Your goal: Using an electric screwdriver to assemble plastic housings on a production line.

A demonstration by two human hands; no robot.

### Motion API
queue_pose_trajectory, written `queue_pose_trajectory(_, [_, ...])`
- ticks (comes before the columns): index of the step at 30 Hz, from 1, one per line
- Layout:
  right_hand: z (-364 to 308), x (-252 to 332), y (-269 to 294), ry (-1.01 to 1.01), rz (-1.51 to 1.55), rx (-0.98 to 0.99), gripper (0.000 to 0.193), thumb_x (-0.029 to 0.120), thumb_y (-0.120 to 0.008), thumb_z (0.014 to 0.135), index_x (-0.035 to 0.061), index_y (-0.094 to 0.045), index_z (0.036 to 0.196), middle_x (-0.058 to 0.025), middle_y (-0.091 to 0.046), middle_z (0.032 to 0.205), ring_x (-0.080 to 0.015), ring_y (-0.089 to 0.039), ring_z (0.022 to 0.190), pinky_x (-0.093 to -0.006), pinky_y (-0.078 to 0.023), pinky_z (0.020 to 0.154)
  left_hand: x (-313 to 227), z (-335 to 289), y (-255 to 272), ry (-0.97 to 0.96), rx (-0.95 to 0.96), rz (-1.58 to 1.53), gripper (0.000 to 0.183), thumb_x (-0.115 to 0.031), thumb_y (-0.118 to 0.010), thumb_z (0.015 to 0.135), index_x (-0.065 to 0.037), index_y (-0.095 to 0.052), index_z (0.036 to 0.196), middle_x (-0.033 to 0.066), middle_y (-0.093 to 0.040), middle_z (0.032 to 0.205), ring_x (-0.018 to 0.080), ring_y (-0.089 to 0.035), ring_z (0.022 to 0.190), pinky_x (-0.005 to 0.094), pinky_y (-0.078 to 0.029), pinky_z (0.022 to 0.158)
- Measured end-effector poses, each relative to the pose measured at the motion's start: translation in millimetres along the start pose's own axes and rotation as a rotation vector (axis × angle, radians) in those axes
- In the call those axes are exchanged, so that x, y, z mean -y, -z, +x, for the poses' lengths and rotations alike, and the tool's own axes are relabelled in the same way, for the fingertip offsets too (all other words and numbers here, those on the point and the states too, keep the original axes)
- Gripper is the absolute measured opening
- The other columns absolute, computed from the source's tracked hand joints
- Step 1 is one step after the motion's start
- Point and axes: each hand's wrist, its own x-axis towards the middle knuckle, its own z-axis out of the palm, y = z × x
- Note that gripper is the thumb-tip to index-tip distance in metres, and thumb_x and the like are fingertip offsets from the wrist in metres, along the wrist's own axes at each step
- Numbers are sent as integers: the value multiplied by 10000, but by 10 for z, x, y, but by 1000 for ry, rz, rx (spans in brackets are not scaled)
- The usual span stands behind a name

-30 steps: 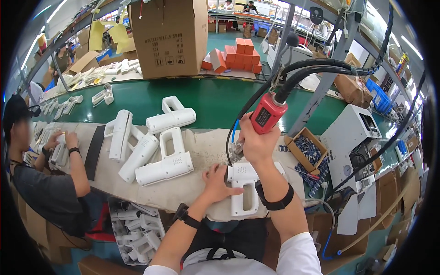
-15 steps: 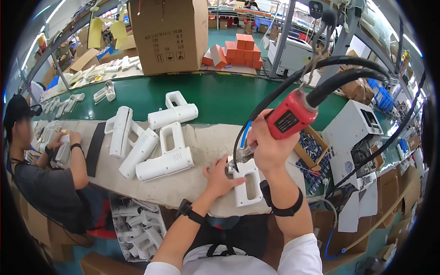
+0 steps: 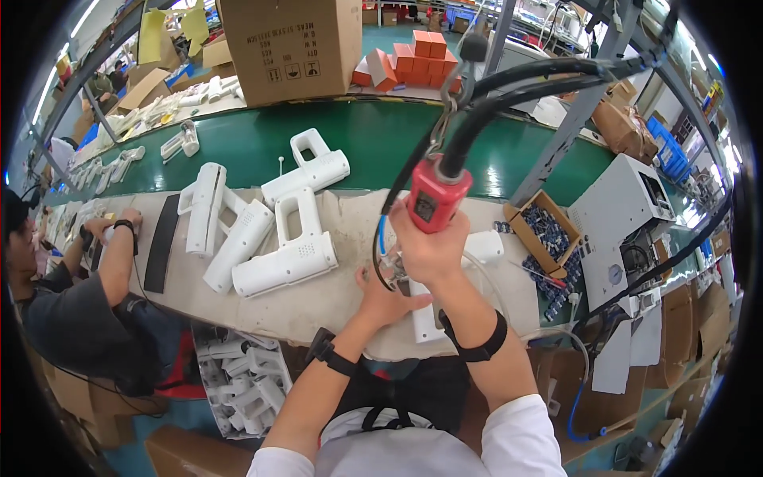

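My right hand (image 3: 433,250) is wrapped round a red power screwdriver (image 3: 437,195), which hangs from a chain and has thick black cables at its top. The driver's lower end is hidden behind the hand and a thin cable. Below it, a white plastic housing (image 3: 429,324) with a looped handle lies on the bench. My left hand (image 3: 387,304) grips this housing from the left, its thumb across the handle and its other fingers partly hidden. To the right of my right hand, a white rounded end (image 3: 483,248) shows; I cannot tell whether it belongs to the same housing.
Several gun-shaped white housings (image 3: 286,266) lie to the left. On the right are a carton of small dark-blue parts (image 3: 548,262) and a white machine (image 3: 616,211). A green belt (image 3: 366,131) runs behind. A co-worker (image 3: 87,318) works at left; a bin of housings (image 3: 288,374) stands below.
The screwdriver has swung left and stands more upright, with my right hand still round it. My left hand stays at the housing. The whole view has shifted slightly.
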Motion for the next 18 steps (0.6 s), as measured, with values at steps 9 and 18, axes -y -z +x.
queue_pose_trajectory(9, [85, 667, 327, 127, 78, -56, 36, 27, -594, 813, -3, -575, 808, -38, -560, 602, -83, -515, 466, -226, -401, 430, -235, -64, 110, 118, -95, -1, 1169, -562, -793, 557, 20, -260, 1419, 204, -402, 1359, 317, -240, 1348, 578, -14, 1061])
queue_pose_trajectory(18, [-5, 109, 295, -50, -58, -73, 99, 82, -642, 826, 7, -590, 789, 0, -541, 554, -78, -519, 459, -219, -396, 437, -206, -67, 88, 41, -132, 56, 1164, -541, -803, 553, -7, -250, 1426, 184, -418, 1341, 316, -266, 1328, 581, -47, 1054])
